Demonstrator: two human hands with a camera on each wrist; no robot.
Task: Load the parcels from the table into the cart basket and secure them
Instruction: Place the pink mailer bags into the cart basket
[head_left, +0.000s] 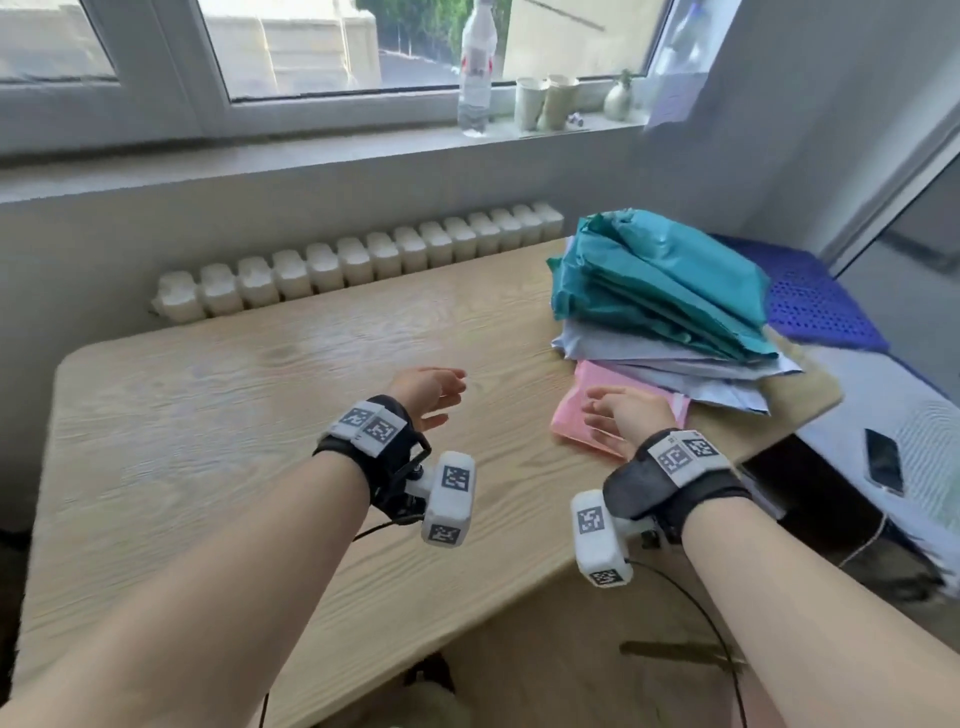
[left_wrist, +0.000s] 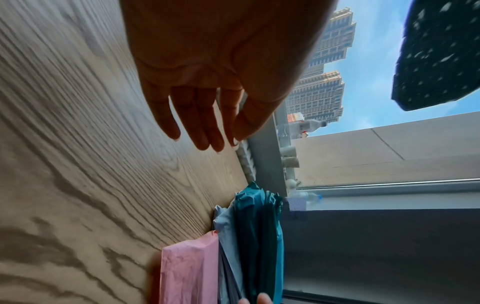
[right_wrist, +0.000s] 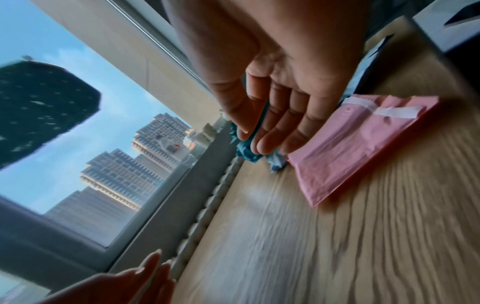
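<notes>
A stack of soft parcels lies at the right end of the wooden table (head_left: 260, 395): teal bags (head_left: 660, 280) on top, pale grey-blue bags (head_left: 675, 364) under them, and a pink bag (head_left: 576, 415) at the bottom, sticking out toward me. My left hand (head_left: 431, 395) hovers over bare table left of the pink bag, fingers relaxed and holding nothing. My right hand (head_left: 618, 410) hovers just above the pink bag (right_wrist: 363, 144), fingers loosely extended (right_wrist: 272, 123), gripping nothing. The left wrist view shows the left hand (left_wrist: 202, 123) open with the stack (left_wrist: 249, 236) ahead. No cart basket is in view.
A blue perforated plastic surface (head_left: 810, 301) lies right of the table behind the stack. A phone (head_left: 883, 462) rests on a white surface at the right. The windowsill holds a water bottle (head_left: 475, 67), paper cups (head_left: 545, 101) and a small vase. A radiator (head_left: 353, 260) runs behind the table.
</notes>
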